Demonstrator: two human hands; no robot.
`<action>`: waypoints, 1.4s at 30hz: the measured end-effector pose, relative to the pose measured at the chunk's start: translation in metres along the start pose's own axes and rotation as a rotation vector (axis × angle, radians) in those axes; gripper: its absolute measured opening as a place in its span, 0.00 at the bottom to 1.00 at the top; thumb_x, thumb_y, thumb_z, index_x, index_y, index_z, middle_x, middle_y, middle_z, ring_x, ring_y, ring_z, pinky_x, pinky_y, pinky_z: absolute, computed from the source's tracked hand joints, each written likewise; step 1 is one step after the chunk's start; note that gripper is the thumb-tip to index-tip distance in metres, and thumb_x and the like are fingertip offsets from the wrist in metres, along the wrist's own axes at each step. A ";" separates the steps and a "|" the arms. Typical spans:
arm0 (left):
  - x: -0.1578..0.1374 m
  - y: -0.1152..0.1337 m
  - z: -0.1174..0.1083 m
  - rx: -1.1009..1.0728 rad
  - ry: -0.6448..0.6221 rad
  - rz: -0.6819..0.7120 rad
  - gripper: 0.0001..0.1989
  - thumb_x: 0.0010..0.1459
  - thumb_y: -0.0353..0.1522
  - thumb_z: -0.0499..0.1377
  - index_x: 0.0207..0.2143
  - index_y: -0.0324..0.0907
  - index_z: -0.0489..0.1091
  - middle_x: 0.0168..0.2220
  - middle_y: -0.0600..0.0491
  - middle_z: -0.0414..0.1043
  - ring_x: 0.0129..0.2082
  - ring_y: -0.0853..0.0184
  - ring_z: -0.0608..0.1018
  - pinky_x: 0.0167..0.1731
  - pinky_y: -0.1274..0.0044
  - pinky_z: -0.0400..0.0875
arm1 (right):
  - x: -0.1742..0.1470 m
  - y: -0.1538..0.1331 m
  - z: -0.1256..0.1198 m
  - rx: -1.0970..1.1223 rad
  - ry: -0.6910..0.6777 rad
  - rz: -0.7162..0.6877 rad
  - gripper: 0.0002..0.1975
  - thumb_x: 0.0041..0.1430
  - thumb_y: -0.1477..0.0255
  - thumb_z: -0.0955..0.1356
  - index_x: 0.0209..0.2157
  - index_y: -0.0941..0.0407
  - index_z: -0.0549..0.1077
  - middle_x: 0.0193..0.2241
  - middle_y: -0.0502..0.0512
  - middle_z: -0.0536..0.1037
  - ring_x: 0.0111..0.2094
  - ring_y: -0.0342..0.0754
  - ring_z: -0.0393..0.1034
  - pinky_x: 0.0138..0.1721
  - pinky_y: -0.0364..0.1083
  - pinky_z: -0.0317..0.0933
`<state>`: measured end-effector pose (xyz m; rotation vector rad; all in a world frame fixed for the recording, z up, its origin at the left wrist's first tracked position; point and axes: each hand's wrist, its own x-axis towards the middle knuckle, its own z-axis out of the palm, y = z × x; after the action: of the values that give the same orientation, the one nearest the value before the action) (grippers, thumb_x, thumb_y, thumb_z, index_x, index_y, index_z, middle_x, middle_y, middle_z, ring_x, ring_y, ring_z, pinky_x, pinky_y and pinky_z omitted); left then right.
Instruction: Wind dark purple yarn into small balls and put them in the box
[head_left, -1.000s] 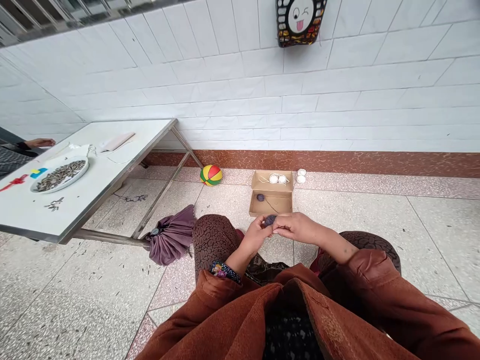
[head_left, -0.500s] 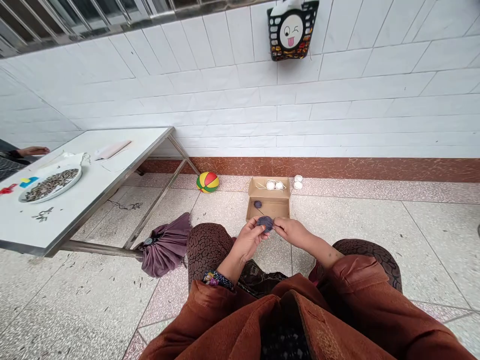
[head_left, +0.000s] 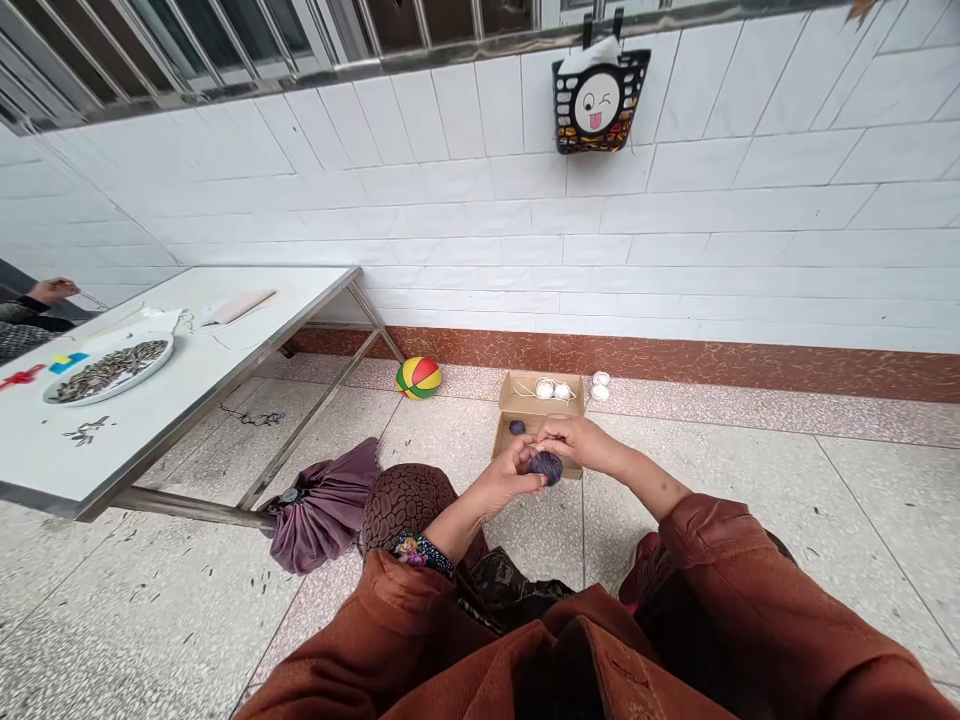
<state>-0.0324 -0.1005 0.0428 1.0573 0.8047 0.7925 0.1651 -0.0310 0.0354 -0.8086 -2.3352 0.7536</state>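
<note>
A ball of dark purple-grey yarn (head_left: 546,468) rests in my left hand (head_left: 511,474), whose fingers and thumb close round its left side. My right hand (head_left: 576,441) is pinched together just above the ball, at its far side, with its fingertips close to those of the left. The strand between the fingertips is too thin to make out clearly. Behind the hands an open cardboard box (head_left: 507,440) lies on the floor, partly covered by them. A smaller dark yarn ball (head_left: 517,427) sits inside it, and white yarn balls (head_left: 553,390) lie in its lid.
More white balls (head_left: 600,387) stand right of the box. A striped ball (head_left: 418,378) lies by the wall. On the left is a table (head_left: 247,335) with a plate of seeds (head_left: 112,372), a purple cloth bag (head_left: 326,505) beside its leg, and another person's hand (head_left: 54,291) beyond.
My right hand has moved from the ball's right side to above its far side. The yarn ball sits slightly lower and further right. The whole view has tilted up a little.
</note>
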 end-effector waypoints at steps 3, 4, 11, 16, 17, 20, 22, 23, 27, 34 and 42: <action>0.005 0.011 -0.012 -0.044 -0.034 -0.042 0.31 0.48 0.31 0.71 0.54 0.45 0.65 0.40 0.53 0.73 0.28 0.73 0.75 0.29 0.79 0.66 | 0.005 0.017 0.016 0.079 0.100 0.074 0.10 0.67 0.66 0.68 0.34 0.55 0.76 0.31 0.52 0.78 0.32 0.46 0.72 0.36 0.43 0.63; 0.008 0.014 -0.016 -0.069 -0.022 -0.061 0.31 0.48 0.31 0.71 0.54 0.45 0.65 0.39 0.53 0.73 0.27 0.74 0.75 0.29 0.79 0.67 | 0.006 0.021 0.021 0.087 0.134 0.106 0.09 0.67 0.66 0.67 0.33 0.55 0.75 0.30 0.52 0.78 0.32 0.46 0.72 0.36 0.43 0.63; 0.041 0.009 -0.044 -0.225 0.144 -0.064 0.26 0.45 0.32 0.72 0.46 0.40 0.67 0.38 0.53 0.73 0.26 0.76 0.75 0.29 0.80 0.68 | 0.004 0.025 0.034 -0.171 0.108 0.254 0.06 0.68 0.75 0.64 0.39 0.56 0.73 0.34 0.54 0.78 0.36 0.47 0.73 0.37 0.44 0.64; 0.057 -0.007 -0.053 -0.255 0.325 -0.069 0.24 0.42 0.34 0.74 0.39 0.39 0.67 0.35 0.54 0.73 0.27 0.74 0.74 0.29 0.79 0.69 | -0.002 0.012 0.031 -0.239 -0.057 0.182 0.06 0.69 0.74 0.64 0.40 0.55 0.73 0.36 0.54 0.78 0.35 0.47 0.73 0.34 0.43 0.62; 0.059 -0.010 -0.054 -0.226 0.352 -0.068 0.25 0.41 0.35 0.74 0.38 0.39 0.67 0.35 0.54 0.73 0.28 0.73 0.75 0.30 0.79 0.69 | -0.003 0.010 0.030 -0.219 -0.075 0.152 0.06 0.68 0.74 0.64 0.40 0.55 0.74 0.36 0.54 0.78 0.35 0.47 0.73 0.34 0.43 0.62; 0.060 -0.016 -0.053 -0.076 0.361 -0.038 0.26 0.39 0.34 0.75 0.40 0.39 0.69 0.36 0.54 0.74 0.32 0.70 0.75 0.34 0.77 0.69 | -0.002 0.003 0.025 -0.119 -0.061 0.083 0.04 0.67 0.75 0.66 0.38 0.55 0.74 0.35 0.53 0.78 0.35 0.46 0.73 0.36 0.43 0.63; 0.059 -0.017 -0.053 0.034 0.295 -0.011 0.26 0.37 0.33 0.75 0.39 0.38 0.70 0.36 0.54 0.75 0.33 0.70 0.74 0.37 0.77 0.68 | -0.001 0.002 0.022 -0.072 -0.030 0.067 0.03 0.66 0.74 0.67 0.38 0.54 0.75 0.34 0.52 0.78 0.35 0.46 0.73 0.36 0.42 0.63; 0.058 -0.017 -0.052 0.077 0.244 -0.005 0.26 0.37 0.32 0.75 0.39 0.38 0.70 0.35 0.55 0.74 0.33 0.71 0.74 0.38 0.77 0.67 | -0.001 0.002 0.021 -0.067 -0.017 0.065 0.04 0.66 0.73 0.67 0.37 0.54 0.75 0.33 0.52 0.78 0.34 0.45 0.73 0.36 0.42 0.63; 0.049 -0.016 -0.049 0.119 0.036 -0.056 0.24 0.38 0.34 0.76 0.36 0.38 0.70 0.30 0.57 0.72 0.32 0.71 0.72 0.38 0.76 0.64 | -0.002 0.010 0.020 -0.090 0.038 0.086 0.05 0.68 0.70 0.68 0.38 0.53 0.77 0.34 0.52 0.78 0.34 0.46 0.74 0.35 0.42 0.62; 0.031 -0.002 -0.038 -0.195 -0.029 -0.141 0.28 0.44 0.34 0.74 0.47 0.42 0.69 0.41 0.52 0.74 0.35 0.69 0.76 0.34 0.77 0.68 | -0.002 0.024 0.024 -0.038 0.172 0.183 0.07 0.69 0.70 0.66 0.36 0.55 0.75 0.32 0.53 0.77 0.34 0.46 0.72 0.38 0.43 0.64; 0.029 0.001 -0.044 -0.343 0.320 -0.103 0.22 0.41 0.33 0.74 0.37 0.40 0.69 0.36 0.54 0.73 0.31 0.72 0.75 0.36 0.78 0.71 | -0.013 0.003 0.036 -0.084 -0.006 0.075 0.07 0.70 0.70 0.64 0.40 0.54 0.75 0.37 0.54 0.79 0.37 0.47 0.74 0.39 0.44 0.66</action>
<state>-0.0563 -0.0569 0.0265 0.5858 0.9443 0.9852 0.1520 -0.0494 0.0042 -0.9363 -2.3664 0.6936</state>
